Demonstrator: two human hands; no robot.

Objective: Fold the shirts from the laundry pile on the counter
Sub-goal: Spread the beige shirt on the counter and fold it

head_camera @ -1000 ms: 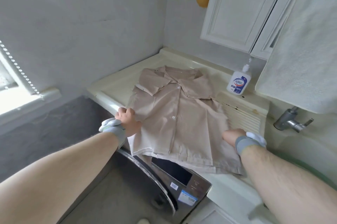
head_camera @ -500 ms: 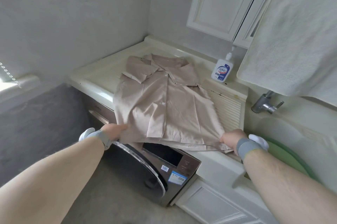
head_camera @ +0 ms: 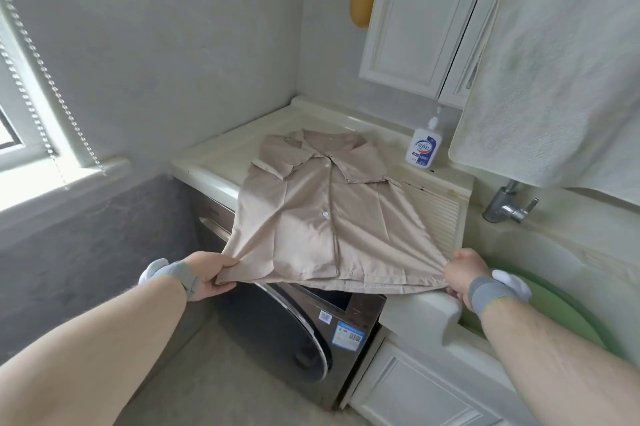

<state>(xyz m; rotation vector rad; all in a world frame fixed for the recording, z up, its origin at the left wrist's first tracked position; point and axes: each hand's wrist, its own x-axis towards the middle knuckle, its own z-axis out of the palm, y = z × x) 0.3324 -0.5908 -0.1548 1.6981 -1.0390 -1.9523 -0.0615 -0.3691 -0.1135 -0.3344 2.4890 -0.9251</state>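
Note:
A beige button-up shirt (head_camera: 325,217) lies front side up on the cream counter (head_camera: 214,162), collar toward the back wall and sleeves folded in over the chest. Its hem hangs past the counter's front edge. My left hand (head_camera: 207,273) pinches the hem's left corner, fingers curled round the cloth. My right hand (head_camera: 462,271) grips the hem's right corner. Between the two hands the hem is stretched taut, lifted slightly off the counter edge.
A white soap pump bottle (head_camera: 424,146) stands at the counter's back right. A ribbed washboard surface (head_camera: 446,217) sits right of the shirt, then a faucet (head_camera: 507,205) and a green basin (head_camera: 568,314). Below is a washing machine (head_camera: 311,332). A towel (head_camera: 561,72) hangs at the upper right.
Both hands slid from the shirt's sides down to its hem corners and took hold. The hem is now pulled toward me, past the counter edge.

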